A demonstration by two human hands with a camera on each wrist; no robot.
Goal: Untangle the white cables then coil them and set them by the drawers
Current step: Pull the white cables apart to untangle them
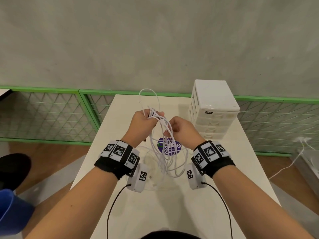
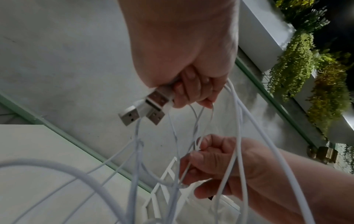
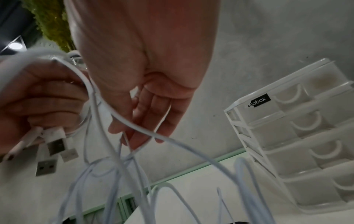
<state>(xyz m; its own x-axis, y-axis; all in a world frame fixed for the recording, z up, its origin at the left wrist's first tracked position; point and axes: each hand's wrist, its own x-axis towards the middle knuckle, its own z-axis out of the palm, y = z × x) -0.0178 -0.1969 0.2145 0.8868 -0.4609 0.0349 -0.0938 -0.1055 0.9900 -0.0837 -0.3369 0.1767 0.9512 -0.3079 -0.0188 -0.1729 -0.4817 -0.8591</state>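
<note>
A tangle of thin white cables [image 1: 164, 145] hangs above the white table [image 1: 241, 152], its loops trailing down to the tabletop. My left hand [image 1: 146, 118] grips the bunch near its top, several USB plugs [image 2: 145, 109] sticking out of the fist. My right hand [image 1: 174, 128], just right of it and slightly lower, pinches one cable strand [image 2: 186, 169] between thumb and fingers. In the right wrist view the right hand's fingers [image 3: 145, 121] curl loosely round strands, with the plugs [image 3: 53, 145] in the left hand beside them. The white drawers [image 1: 214, 111] stand at the table's far right.
A purple round sticker [image 1: 170, 146] lies on the table under the hanging loops. A green-framed mesh fence [image 1: 51, 114] runs behind the table below a grey wall. A white cord [image 1: 291, 163] trails over the floor at right. A blue object [image 1: 12, 211] sits at lower left.
</note>
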